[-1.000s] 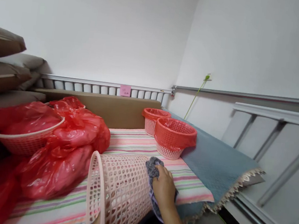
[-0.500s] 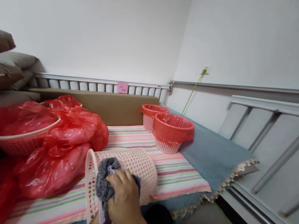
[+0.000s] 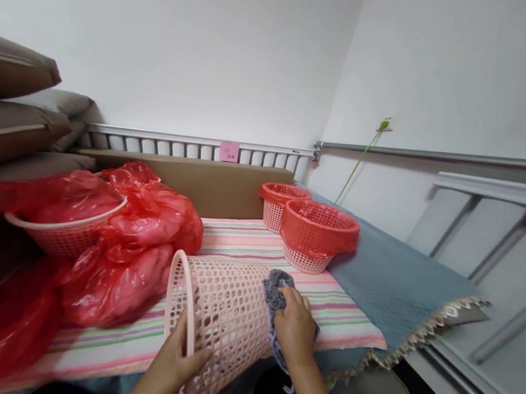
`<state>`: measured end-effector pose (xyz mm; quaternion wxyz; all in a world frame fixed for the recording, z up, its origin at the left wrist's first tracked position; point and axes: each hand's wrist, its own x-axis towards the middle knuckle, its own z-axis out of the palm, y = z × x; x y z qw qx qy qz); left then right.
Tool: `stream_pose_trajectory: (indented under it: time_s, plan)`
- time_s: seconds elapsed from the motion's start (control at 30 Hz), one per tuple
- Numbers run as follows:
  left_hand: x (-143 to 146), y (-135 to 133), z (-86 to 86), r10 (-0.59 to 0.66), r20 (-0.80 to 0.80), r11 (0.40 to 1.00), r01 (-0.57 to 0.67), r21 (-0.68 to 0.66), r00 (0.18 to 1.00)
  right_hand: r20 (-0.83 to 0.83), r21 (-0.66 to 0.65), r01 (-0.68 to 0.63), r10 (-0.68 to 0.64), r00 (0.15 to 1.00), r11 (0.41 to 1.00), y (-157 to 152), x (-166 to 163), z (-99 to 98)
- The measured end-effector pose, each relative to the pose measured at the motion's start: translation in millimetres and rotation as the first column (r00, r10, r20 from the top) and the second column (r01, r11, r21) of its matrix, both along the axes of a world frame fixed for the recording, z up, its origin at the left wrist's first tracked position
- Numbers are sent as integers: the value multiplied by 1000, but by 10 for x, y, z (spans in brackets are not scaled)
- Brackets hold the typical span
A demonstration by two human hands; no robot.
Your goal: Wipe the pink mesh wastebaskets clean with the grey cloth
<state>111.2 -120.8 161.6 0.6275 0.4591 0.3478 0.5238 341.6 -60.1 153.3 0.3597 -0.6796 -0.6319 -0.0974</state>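
A pink perforated plastic basket (image 3: 224,314) lies on its side on the striped cloth (image 3: 247,246), its open mouth turned toward me. My left hand (image 3: 178,362) grips the basket's rim from below, fingers hooked over the edge. My right hand (image 3: 295,329) presses a grey-purple rag (image 3: 275,291) against the basket's outer wall near its base. Part of the rag hangs down below my right wrist.
Two red-lined baskets (image 3: 318,236) stand at the back right on the striped cloth. At the left, red plastic bags (image 3: 143,233) spill around another pink basket (image 3: 64,236). Brown cushions (image 3: 8,121) are stacked at far left. A blue blanket (image 3: 391,283) and grey metal rail (image 3: 486,250) lie at right.
My right hand moved the rag from the basket's mouth back to its outer side. My left hand has come into view on the rim. The view shifted slightly.
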Motion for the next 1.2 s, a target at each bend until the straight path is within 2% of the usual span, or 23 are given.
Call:
stream_pose_trajectory:
  time_s: [0.13,0.23,0.33,0.37,0.47,0.57,0.63,0.7,0.8,0.93,1.03,1.13,1.2]
  plan:
    - [42,4,256,-22,32,999,23,-45,999,-40,-7,3,-3,999,1000,-12,52,-17]
    - [59,-70,283,-38,37,996,41,-81,999,-99,-14,-13,12,995,1000,-53,-53,36]
    - [44,-116,237,-59,50,994,63,-91,997,-170,32,-162,165,972,986,-196,-435,184]
    - [31,-116,216,-49,30,996,51,-76,998,-187,62,-244,251,950,968,-266,-604,248]
    - [-20,-83,144,58,-106,998,-60,-13,993,-218,142,-492,512,831,859,-491,-1071,426]
    - [-48,-63,105,157,-190,987,-158,9,969,-243,178,-597,623,743,782,-639,-1297,513]
    - [-42,-79,115,145,-183,989,-146,9,972,-214,176,-617,642,736,767,-667,-1310,512]
    - [-32,-108,124,118,-168,993,-116,22,979,-151,145,-605,622,768,783,-639,-1250,475]
    - [-49,-144,46,72,-164,997,-73,2,984,-54,94,-491,497,866,866,-493,-1012,371]
    - [-108,-158,-221,-51,-143,999,48,-24,988,-2,3,-142,142,990,990,-200,-399,175]
    - [-139,-150,-339,-94,-179,995,96,5,979,18,-73,87,-86,996,994,-42,2,72]
    - [-150,-132,-298,-123,-223,992,128,11,967,16,-104,130,-129,992,986,-17,32,82]
    - [-140,-126,-224,-121,-223,991,132,35,967,-2,-98,52,-52,999,994,-86,-179,163]
